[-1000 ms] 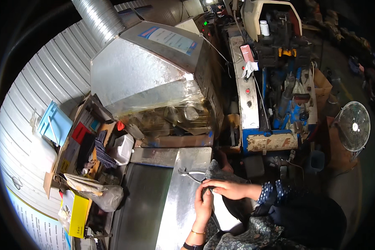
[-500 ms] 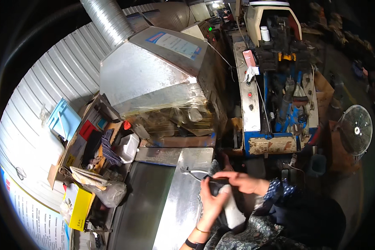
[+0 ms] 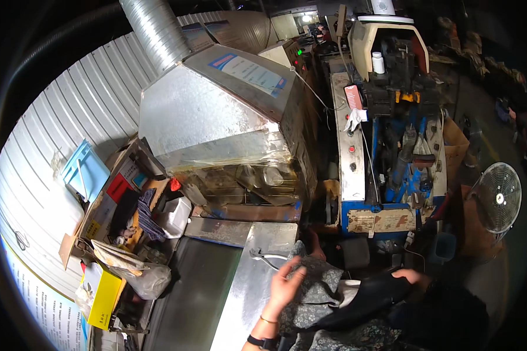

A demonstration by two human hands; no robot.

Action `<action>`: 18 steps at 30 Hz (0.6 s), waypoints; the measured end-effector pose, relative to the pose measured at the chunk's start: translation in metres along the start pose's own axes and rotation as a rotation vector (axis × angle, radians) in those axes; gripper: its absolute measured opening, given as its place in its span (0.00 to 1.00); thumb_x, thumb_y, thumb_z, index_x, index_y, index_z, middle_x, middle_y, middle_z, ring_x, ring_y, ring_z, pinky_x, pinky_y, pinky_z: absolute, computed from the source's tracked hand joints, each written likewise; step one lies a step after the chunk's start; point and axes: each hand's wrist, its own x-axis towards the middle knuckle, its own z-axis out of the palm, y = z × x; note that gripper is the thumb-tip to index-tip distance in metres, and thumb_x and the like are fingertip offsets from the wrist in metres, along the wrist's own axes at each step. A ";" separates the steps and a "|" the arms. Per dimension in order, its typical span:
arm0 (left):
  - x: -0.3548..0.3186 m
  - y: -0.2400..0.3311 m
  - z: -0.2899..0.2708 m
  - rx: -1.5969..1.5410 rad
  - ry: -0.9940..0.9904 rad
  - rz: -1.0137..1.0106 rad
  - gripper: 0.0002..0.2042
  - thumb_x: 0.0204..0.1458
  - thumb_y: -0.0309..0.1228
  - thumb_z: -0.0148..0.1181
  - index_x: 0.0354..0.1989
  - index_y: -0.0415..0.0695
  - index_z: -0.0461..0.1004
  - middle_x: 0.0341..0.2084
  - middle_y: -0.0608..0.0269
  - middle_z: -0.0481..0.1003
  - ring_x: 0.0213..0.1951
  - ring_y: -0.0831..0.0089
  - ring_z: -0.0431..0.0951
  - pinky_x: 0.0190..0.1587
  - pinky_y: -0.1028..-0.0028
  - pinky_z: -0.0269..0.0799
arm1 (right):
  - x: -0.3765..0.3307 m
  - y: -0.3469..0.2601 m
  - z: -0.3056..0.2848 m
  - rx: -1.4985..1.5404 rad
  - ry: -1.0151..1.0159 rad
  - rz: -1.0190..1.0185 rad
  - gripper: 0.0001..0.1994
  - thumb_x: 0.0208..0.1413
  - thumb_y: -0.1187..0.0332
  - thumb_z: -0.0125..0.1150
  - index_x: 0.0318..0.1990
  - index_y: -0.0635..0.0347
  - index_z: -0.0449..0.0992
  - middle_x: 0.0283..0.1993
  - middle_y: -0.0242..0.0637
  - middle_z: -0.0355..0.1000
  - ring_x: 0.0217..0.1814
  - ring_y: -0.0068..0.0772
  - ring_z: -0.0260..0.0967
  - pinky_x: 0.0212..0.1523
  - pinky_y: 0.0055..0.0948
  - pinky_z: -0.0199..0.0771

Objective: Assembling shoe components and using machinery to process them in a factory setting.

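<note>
My left hand [image 3: 286, 285] is raised over the patterned cloth on my lap [image 3: 316, 281], fingers apart and holding nothing. A black, smooth, soft-looking piece [image 3: 366, 301] stretches across my lap, and its exact kind is unclear. Next to it shows a whitish patch [image 3: 349, 291]. At the far right end of the black piece, my right hand [image 3: 414, 278] is closed on its edge, slightly blurred and partly in shadow. Just beyond my left hand, a bent metal rod with a pale cord [image 3: 263, 255] lies on the metal tabletop [image 3: 240, 304].
A dark conveyor belt [image 3: 196, 292] runs left of the tabletop from a metal hood [image 3: 216, 117]. Further left stands a cluttered shelf [image 3: 93, 219] with a yellow box [image 3: 106, 295]. Ahead right is a blue-and-white machine [image 3: 386, 216]; a round fan [image 3: 498, 198] stands at far right.
My hands were together around a dark piece with a white part. Now my left hand has let go, and my right hand has moved right and down with the black piece. The view has tilted slightly.
</note>
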 end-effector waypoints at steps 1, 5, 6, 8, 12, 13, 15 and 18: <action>0.012 -0.025 -0.012 -0.034 0.103 -0.105 0.21 0.56 0.34 0.66 0.56 0.38 0.74 0.47 0.53 0.79 0.51 0.70 0.77 0.54 0.71 0.71 | 0.011 0.022 -0.012 0.192 0.032 0.000 0.19 0.66 0.61 0.49 0.54 0.69 0.74 0.47 0.43 0.78 0.47 0.36 0.77 0.53 0.35 0.75; 0.028 -0.117 -0.058 0.513 0.232 -0.244 0.23 0.50 0.39 0.67 0.51 0.36 0.75 0.48 0.41 0.76 0.51 0.56 0.77 0.54 0.64 0.71 | 0.058 0.050 -0.029 0.099 0.020 -0.147 0.19 0.66 0.61 0.49 0.53 0.69 0.74 0.47 0.43 0.78 0.48 0.36 0.77 0.53 0.35 0.75; 0.024 -0.136 -0.063 0.809 0.235 -0.049 0.25 0.50 0.40 0.66 0.52 0.36 0.75 0.51 0.39 0.74 0.57 0.50 0.73 0.59 0.59 0.68 | 0.065 0.047 -0.022 0.062 0.048 -0.181 0.19 0.66 0.60 0.49 0.53 0.68 0.75 0.47 0.44 0.78 0.49 0.36 0.77 0.53 0.35 0.75; 0.011 -0.166 -0.065 0.861 0.171 -0.114 0.28 0.50 0.42 0.63 0.55 0.35 0.72 0.59 0.38 0.68 0.64 0.45 0.62 0.68 0.53 0.55 | 0.073 0.033 0.007 0.019 0.086 -0.222 0.19 0.66 0.60 0.49 0.52 0.68 0.75 0.48 0.44 0.78 0.50 0.36 0.77 0.54 0.35 0.75; -0.012 -0.194 -0.054 0.982 0.190 -0.052 0.30 0.53 0.44 0.57 0.61 0.38 0.67 0.65 0.40 0.61 0.67 0.43 0.57 0.69 0.52 0.51 | 0.076 -0.030 0.078 0.442 -0.234 -0.302 0.22 0.65 0.57 0.49 0.57 0.66 0.72 0.54 0.46 0.76 0.55 0.39 0.74 0.59 0.38 0.72; -0.015 -0.194 -0.053 1.023 0.207 -0.004 0.30 0.54 0.46 0.56 0.61 0.39 0.67 0.65 0.41 0.61 0.67 0.43 0.57 0.69 0.51 0.52 | 0.088 -0.052 0.098 0.398 -0.118 -0.369 0.23 0.65 0.57 0.49 0.57 0.66 0.72 0.55 0.45 0.75 0.56 0.39 0.73 0.60 0.38 0.72; -0.015 -0.191 -0.051 0.952 0.226 -0.062 0.31 0.54 0.48 0.55 0.61 0.39 0.68 0.65 0.41 0.62 0.67 0.44 0.57 0.68 0.50 0.51 | 0.115 -0.093 0.126 0.374 -0.085 -0.488 0.21 0.63 0.58 0.53 0.57 0.65 0.73 0.56 0.43 0.75 0.56 0.37 0.73 0.60 0.36 0.72; -0.010 -0.181 -0.053 0.955 0.224 -0.085 0.31 0.54 0.49 0.55 0.61 0.39 0.68 0.65 0.41 0.61 0.67 0.45 0.57 0.69 0.51 0.49 | 0.184 -0.150 0.164 0.329 -0.044 -0.637 0.21 0.58 0.67 0.63 0.58 0.62 0.72 0.54 0.40 0.75 0.55 0.34 0.73 0.58 0.35 0.72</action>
